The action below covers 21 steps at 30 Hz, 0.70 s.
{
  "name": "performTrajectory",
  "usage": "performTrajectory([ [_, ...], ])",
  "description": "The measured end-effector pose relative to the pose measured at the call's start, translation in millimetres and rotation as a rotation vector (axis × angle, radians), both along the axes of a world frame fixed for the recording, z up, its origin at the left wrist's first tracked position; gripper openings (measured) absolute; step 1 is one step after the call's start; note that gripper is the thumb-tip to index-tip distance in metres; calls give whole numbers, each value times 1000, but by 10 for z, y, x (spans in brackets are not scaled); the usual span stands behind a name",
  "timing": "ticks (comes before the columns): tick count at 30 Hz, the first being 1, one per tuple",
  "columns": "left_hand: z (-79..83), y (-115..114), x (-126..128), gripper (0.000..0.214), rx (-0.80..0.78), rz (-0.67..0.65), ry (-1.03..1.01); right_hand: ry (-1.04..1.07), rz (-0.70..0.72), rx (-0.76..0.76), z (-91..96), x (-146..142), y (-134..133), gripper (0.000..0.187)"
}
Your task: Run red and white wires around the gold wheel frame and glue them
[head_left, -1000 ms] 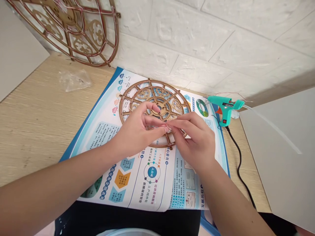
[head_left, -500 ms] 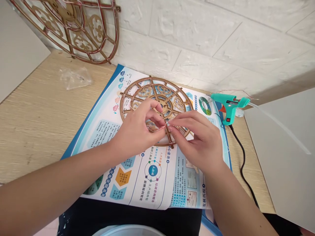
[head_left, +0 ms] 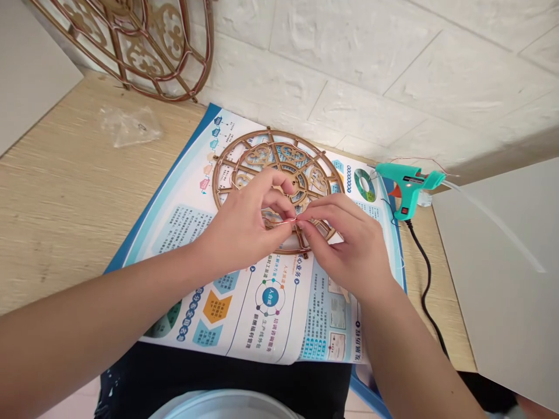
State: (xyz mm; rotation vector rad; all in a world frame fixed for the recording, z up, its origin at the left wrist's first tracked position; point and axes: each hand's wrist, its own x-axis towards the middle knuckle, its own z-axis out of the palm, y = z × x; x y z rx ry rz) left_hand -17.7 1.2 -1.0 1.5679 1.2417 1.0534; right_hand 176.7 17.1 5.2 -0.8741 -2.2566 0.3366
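A round gold openwork frame (head_left: 262, 154) lies flat on a printed poster (head_left: 244, 302) on the wooden desk. Over its near half, my left hand (head_left: 244, 224) and my right hand (head_left: 349, 241) meet fingertip to fingertip. Both pinch a thin copper wire (head_left: 286, 222) that runs between them just above the frame. The frame's near rim is partly hidden under my fingers.
A teal glue gun (head_left: 406, 186) stands at the poster's right edge, its black cord (head_left: 425, 291) trailing toward me. A second gold frame (head_left: 144, 43) leans on the white brick wall at back left. A clear plastic bag (head_left: 126, 125) lies on the desk (head_left: 56, 192). Grey panels flank both sides.
My hands stay pinched together on the wire over the frame, fingers shifting slightly. The view has tilted a little, so everything sits slightly higher in the picture.
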Motion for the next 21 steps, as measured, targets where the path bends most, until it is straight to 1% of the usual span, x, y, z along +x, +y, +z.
performTrajectory([
  [3, -22, -2, -5, 37, 33, -18, 39, -12, 10, -22, 13, 15, 1, 9],
  [6, -47, 3, -13, 36, 76, -59, 100, -69, 24, -49, 57, 75, 12, 9],
  [10, -95, 28, -26, 24, 218, -135, 271, -154, 45, -202, 125, 197, 50, 11],
  [12, -133, 39, -31, 20, 262, -169, 356, -175, 46, -251, 135, 235, 71, 13],
  [16, -205, 38, -29, 26, 237, -209, 445, -201, 34, -242, 103, 234, 91, 14],
  [21, -250, 40, -22, 30, 234, -203, 443, -246, 33, -268, 69, 182, 84, 17],
])
